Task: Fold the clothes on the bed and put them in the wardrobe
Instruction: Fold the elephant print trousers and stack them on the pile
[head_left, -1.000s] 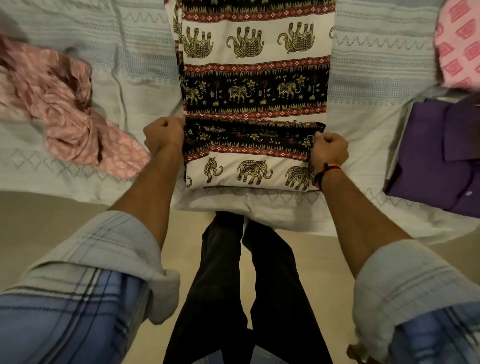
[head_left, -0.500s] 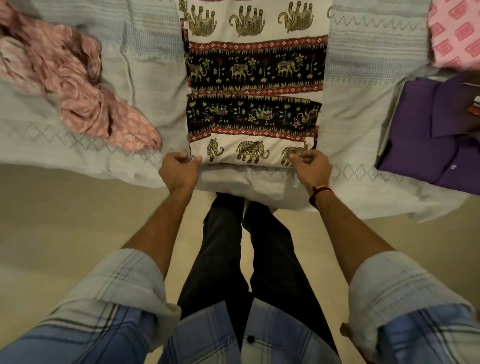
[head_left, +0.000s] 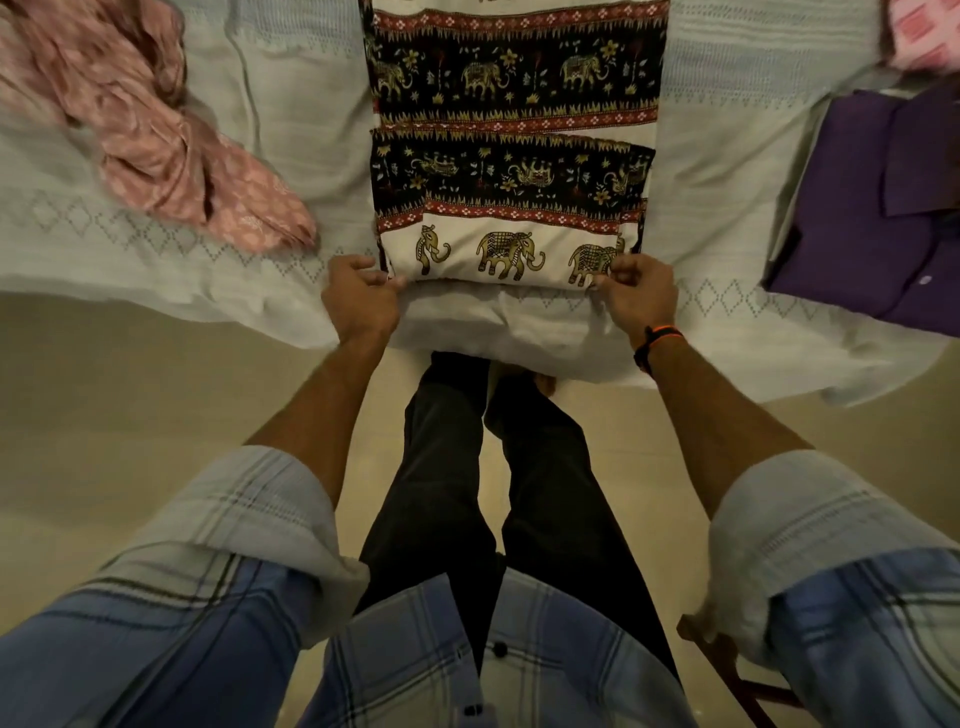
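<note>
Hands sit at the near edge of the bed (head_left: 156, 291): left hand (head_left: 358, 299) and right hand (head_left: 640, 293) each pinch a near corner of the elephant-print cloth (head_left: 511, 171), which lies flat mid-bed with one fold already turned up. To fold well, I'd lift both corners evenly, keep the side edges aligned, and lay the fold square. Farther off lie a crumpled pink garment (head_left: 171, 135) and a folded purple shirt (head_left: 878, 208). No readable writing shows.

Both hands (head_left: 361, 301) (head_left: 639, 296) forward, fingers curled
</note>
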